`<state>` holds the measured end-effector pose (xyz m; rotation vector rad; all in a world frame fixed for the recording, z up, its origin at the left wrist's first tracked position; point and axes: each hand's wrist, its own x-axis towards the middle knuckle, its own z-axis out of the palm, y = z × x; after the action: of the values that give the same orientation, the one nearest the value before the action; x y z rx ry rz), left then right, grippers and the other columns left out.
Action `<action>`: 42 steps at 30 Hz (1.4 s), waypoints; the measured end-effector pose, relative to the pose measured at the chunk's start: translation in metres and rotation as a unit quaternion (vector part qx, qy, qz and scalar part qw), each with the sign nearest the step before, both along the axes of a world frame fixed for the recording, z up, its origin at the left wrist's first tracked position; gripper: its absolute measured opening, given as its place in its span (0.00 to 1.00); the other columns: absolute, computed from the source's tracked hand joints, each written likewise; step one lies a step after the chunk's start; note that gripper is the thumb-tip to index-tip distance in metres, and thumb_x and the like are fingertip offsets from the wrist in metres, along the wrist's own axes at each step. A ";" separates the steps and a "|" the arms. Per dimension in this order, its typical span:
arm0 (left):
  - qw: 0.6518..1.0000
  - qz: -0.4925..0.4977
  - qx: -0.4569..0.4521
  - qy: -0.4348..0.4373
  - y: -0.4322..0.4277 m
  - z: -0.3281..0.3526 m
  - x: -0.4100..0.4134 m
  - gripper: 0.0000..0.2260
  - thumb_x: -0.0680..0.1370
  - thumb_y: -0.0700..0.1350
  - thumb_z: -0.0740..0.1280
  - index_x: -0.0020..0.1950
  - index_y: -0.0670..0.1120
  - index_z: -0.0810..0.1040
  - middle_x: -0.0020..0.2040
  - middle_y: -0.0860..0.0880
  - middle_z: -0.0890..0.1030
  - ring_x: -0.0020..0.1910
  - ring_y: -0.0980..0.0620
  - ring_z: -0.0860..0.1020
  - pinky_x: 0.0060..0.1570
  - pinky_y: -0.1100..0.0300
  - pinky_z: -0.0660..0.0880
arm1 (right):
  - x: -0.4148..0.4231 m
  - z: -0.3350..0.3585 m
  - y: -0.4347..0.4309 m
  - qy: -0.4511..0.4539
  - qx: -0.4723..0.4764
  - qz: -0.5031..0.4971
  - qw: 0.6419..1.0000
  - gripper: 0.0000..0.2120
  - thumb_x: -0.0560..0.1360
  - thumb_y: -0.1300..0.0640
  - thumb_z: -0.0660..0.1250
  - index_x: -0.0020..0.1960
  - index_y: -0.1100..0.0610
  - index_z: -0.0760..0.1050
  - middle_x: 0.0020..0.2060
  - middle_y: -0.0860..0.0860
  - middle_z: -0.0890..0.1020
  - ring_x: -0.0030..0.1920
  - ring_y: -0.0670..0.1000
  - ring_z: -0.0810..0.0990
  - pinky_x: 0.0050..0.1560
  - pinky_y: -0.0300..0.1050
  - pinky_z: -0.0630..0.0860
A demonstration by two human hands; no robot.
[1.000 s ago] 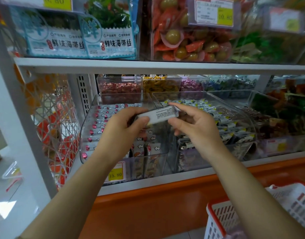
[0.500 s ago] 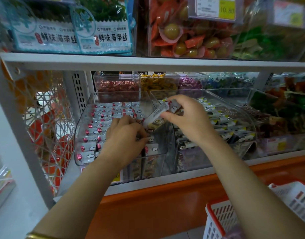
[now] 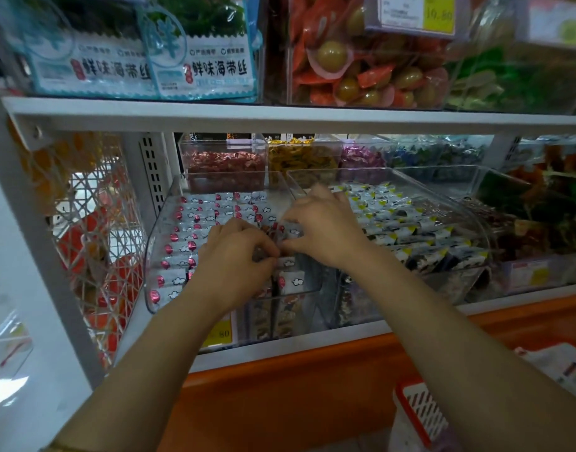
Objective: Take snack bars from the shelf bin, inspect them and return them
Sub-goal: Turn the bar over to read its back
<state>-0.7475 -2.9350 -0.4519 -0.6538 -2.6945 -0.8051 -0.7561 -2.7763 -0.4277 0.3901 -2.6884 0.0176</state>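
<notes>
Flanking bin point(image 3: 159, 256): mesh rack point(image 3: 91, 243), second bin point(image 3: 473, 223)

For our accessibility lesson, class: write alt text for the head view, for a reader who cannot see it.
A left hand and right hand reach into a clear shelf bin of white-wrapped bars, fingers meeting on one bar; the grip is too blurred to tell. A second bin sits to its right, a basket below.
</notes>
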 end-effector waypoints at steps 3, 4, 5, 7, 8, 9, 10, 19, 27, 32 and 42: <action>1.000 0.028 0.013 0.004 -0.005 0.004 -0.004 0.05 0.74 0.44 0.67 0.48 0.51 0.80 0.56 0.45 0.76 0.59 0.43 0.70 0.60 0.49 0.67 | -0.002 -0.002 -0.001 -0.043 0.032 0.014 0.998 0.16 0.72 0.43 0.67 0.57 0.49 0.79 0.55 0.50 0.78 0.65 0.53 0.63 0.68 0.57 0.54; 0.999 0.036 0.017 0.007 -0.006 0.004 -0.006 0.05 0.75 0.43 0.67 0.48 0.51 0.80 0.57 0.45 0.76 0.60 0.43 0.70 0.60 0.49 0.68 | -0.001 -0.002 -0.001 -0.062 0.036 0.026 0.997 0.14 0.74 0.46 0.66 0.57 0.48 0.79 0.56 0.51 0.78 0.66 0.53 0.62 0.70 0.58 0.50; 0.999 0.042 0.019 0.008 -0.007 0.004 -0.007 0.06 0.75 0.42 0.66 0.49 0.50 0.80 0.57 0.45 0.76 0.60 0.42 0.70 0.60 0.48 0.68 | -0.001 -0.003 -0.002 -0.081 0.041 0.038 0.995 0.12 0.76 0.50 0.65 0.58 0.47 0.79 0.56 0.52 0.76 0.67 0.53 0.62 0.72 0.59 0.47; 0.999 0.050 0.010 0.008 -0.006 0.003 -0.008 0.09 0.75 0.43 0.65 0.53 0.50 0.80 0.59 0.45 0.76 0.61 0.43 0.70 0.61 0.48 0.68 | -0.001 -0.004 -0.002 -0.114 0.052 0.047 0.991 0.14 0.77 0.57 0.61 0.59 0.48 0.78 0.59 0.54 0.74 0.69 0.53 0.61 0.73 0.58 0.43; 0.999 0.053 -0.002 0.008 -0.006 0.002 -0.010 0.10 0.75 0.44 0.64 0.56 0.49 0.80 0.60 0.46 0.76 0.62 0.43 0.70 0.61 0.47 0.68 | -0.002 -0.003 -0.001 -0.127 0.053 0.046 0.989 0.15 0.76 0.59 0.60 0.59 0.49 0.78 0.60 0.54 0.73 0.69 0.53 0.61 0.73 0.57 0.44; 0.998 0.056 -0.016 0.008 -0.005 0.001 -0.011 0.12 0.76 0.44 0.64 0.58 0.50 0.79 0.61 0.46 0.75 0.62 0.43 0.69 0.62 0.47 0.67 | -0.003 -0.001 0.000 -0.134 0.049 0.048 0.989 0.16 0.76 0.60 0.60 0.60 0.49 0.78 0.61 0.55 0.73 0.68 0.54 0.62 0.73 0.55 0.47; 0.998 0.058 -0.033 0.009 -0.004 0.000 -0.013 0.13 0.76 0.45 0.63 0.59 0.50 0.78 0.62 0.46 0.75 0.63 0.43 0.69 0.62 0.47 0.67 | -0.004 0.001 0.001 -0.129 0.033 0.051 0.990 0.16 0.76 0.61 0.59 0.59 0.50 0.78 0.60 0.55 0.75 0.66 0.54 0.65 0.72 0.54 0.54; 0.995 0.043 -0.088 0.014 0.006 -0.010 -0.013 0.17 0.79 0.50 0.57 0.68 0.55 0.71 0.73 0.47 0.62 0.71 0.46 0.54 0.69 0.46 0.54 | -0.031 0.010 -0.008 -0.037 0.031 -0.009 0.999 0.09 0.74 0.57 0.66 0.53 0.53 0.81 0.54 0.54 0.79 0.61 0.56 0.70 0.58 0.50 0.70; 0.995 0.029 -0.100 -0.001 0.007 -0.011 -0.012 0.16 0.80 0.52 0.55 0.65 0.56 0.72 0.74 0.48 0.60 0.72 0.47 0.51 0.69 0.46 0.51 | -0.038 0.013 -0.020 -0.039 0.025 -0.026 0.999 0.02 0.75 0.57 0.65 0.46 0.52 0.77 0.51 0.53 0.79 0.59 0.55 0.71 0.58 0.49 0.66; 0.995 0.028 -0.099 -0.012 0.006 -0.009 -0.010 0.15 0.80 0.51 0.55 0.65 0.54 0.73 0.73 0.48 0.61 0.72 0.47 0.52 0.69 0.47 0.52 | -0.024 0.025 -0.010 0.011 -0.126 -0.008 0.992 0.02 0.76 0.58 0.64 0.47 0.56 0.76 0.45 0.53 0.81 0.48 0.53 0.78 0.51 0.51 0.75; 0.997 0.028 -0.076 0.006 0.003 -0.007 -0.006 0.17 0.80 0.49 0.56 0.68 0.51 0.72 0.72 0.48 0.65 0.70 0.45 0.56 0.68 0.49 0.55 | 0.023 0.010 0.011 0.184 -0.410 -0.016 0.893 0.04 0.78 0.61 0.62 0.44 0.57 0.69 0.35 0.47 0.73 0.35 0.45 0.74 0.34 0.38 0.69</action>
<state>-0.7538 -2.9321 -0.4586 -0.6112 -2.7687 -0.5847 -0.7334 -2.7657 -0.4179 0.0608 -2.0641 0.9330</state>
